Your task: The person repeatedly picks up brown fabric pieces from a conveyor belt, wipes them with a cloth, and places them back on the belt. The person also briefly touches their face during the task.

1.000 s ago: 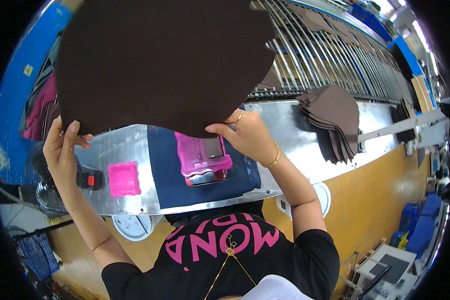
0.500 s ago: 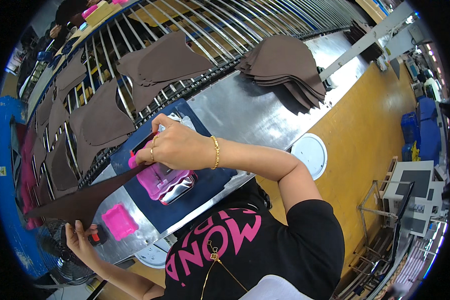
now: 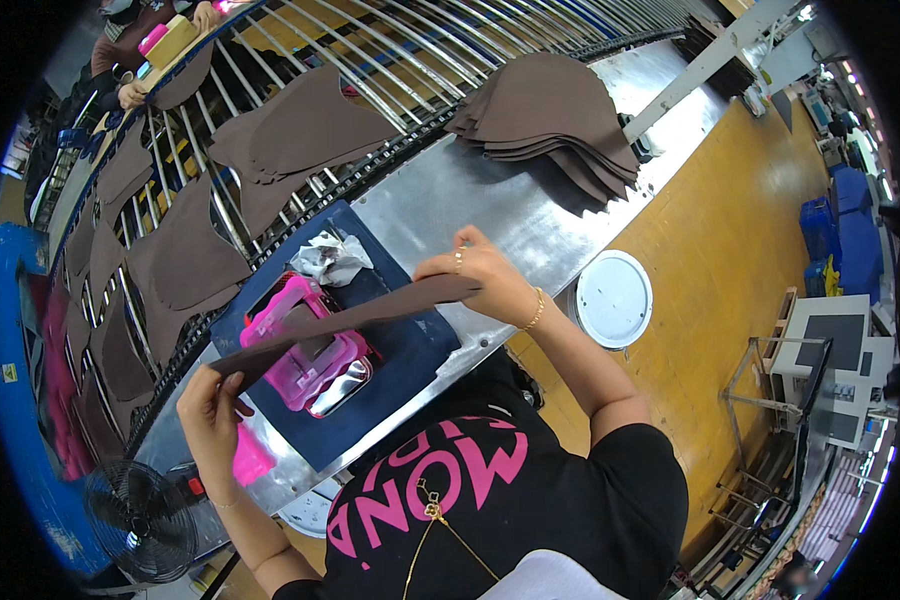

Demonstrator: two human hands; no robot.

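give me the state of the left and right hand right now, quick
Left hand: closed, pinching the left end of the brown sheet.
Right hand: closed, holding the sheet's right end.

This looks like a factory workshop: a long rack of metal rods [image 3: 410, 62] bearing cut brown pieces [image 3: 310, 125] crosses the upper left of the frame, alongside a metal desk [image 3: 420, 195] with a fanned brown stack [image 3: 560, 110]. Another person [image 3: 148, 32] works beyond; pale equipment [image 3: 820, 385] stands at right.
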